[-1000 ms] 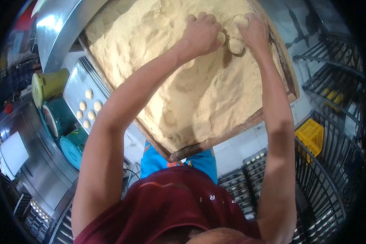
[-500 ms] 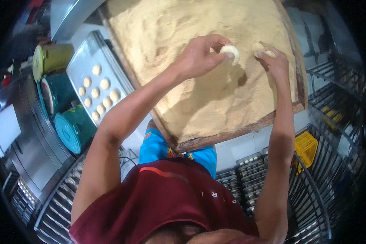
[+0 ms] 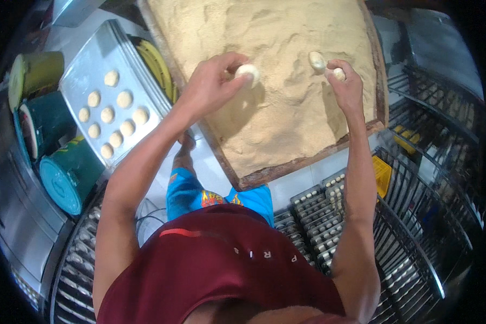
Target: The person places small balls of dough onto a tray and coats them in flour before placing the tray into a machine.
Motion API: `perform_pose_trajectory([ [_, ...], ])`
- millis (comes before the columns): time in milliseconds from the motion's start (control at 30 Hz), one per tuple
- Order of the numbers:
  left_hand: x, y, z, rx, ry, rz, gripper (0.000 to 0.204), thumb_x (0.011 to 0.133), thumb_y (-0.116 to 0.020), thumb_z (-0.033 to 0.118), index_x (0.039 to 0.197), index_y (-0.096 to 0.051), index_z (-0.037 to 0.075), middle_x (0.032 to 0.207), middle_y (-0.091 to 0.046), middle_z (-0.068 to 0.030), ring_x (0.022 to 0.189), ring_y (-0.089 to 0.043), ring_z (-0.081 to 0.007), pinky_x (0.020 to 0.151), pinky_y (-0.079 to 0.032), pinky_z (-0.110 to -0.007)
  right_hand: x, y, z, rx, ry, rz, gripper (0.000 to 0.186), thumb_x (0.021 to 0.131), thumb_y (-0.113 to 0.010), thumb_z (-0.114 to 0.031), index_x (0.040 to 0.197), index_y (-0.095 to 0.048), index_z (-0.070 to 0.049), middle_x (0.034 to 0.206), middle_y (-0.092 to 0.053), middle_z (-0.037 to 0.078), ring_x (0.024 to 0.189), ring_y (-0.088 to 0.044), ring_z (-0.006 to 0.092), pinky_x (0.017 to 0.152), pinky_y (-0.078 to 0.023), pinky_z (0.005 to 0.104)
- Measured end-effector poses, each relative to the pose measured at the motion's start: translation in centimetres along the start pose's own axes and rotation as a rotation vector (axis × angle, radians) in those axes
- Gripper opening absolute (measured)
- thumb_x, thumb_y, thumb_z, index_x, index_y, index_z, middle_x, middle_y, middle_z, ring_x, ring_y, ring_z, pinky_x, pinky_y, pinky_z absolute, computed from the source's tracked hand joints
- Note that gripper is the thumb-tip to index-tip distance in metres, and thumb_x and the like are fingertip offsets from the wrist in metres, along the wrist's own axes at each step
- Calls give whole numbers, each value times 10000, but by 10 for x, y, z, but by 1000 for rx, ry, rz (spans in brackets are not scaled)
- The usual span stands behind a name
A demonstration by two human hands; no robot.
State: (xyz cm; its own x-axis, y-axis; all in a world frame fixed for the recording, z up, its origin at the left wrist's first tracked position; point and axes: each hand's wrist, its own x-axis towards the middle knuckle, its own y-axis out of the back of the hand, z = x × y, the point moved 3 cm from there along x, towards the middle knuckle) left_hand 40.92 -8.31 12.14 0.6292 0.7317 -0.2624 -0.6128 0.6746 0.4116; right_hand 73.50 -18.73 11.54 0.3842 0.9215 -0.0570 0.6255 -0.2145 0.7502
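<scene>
A wide wooden-edged box (image 3: pixel 286 174) holds a bed of fine yellowish crumbs (image 3: pixel 286 119). Over its left part, my left hand (image 3: pixel 213 83) pinches a pale round dough ball (image 3: pixel 248 75) between thumb and fingers. My right hand (image 3: pixel 348 92), over the right part of the crumbs, is closed on a smaller-looking white dough ball (image 3: pixel 338 74). Just beyond its fingertips is an oval dough ball (image 3: pixel 317 61); whether the fingers touch it I cannot tell. To the left, a metal baking tray (image 3: pixel 83 81) carries several spaced, crumb-coated dough balls (image 3: pixel 107 115).
Lidded buckets, one yellow-green (image 3: pixel 43 73) and one teal (image 3: pixel 62 183), stand left of the tray. Dark wire racks (image 3: pixel 426 216) flank me on the right, near a yellow crate (image 3: pixel 382 175). Molds with small pale pieces (image 3: pixel 321 232) lie low beside my right arm.
My left hand has moved left across the crumbs with its dough ball, nearer the baking tray. My right hand stays over the box's right part. The whole view has shifted somewhat.
</scene>
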Motion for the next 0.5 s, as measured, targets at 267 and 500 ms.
perform_pose_trajectory([
  [267,0,-17,6,159,-4,-13,386,920,-733,239,1245,-663,43,1065,-721,-153,908,-708,-265,810,-566,-373,23,-14,23,218,-415,-119,352,866,-762,-242,1135,-739,-16,1026,-733,111,924,-667,193,848,-508,313],
  [500,8,-26,-5,356,-263,77,322,882,-741,188,1163,-686,38,1013,-707,-151,929,-671,-324,838,-540,-418,4,-24,-13,-6,-136,-226,323,848,-778,-214,1108,-687,-44,1031,-715,129,950,-684,247,855,-525,341],
])
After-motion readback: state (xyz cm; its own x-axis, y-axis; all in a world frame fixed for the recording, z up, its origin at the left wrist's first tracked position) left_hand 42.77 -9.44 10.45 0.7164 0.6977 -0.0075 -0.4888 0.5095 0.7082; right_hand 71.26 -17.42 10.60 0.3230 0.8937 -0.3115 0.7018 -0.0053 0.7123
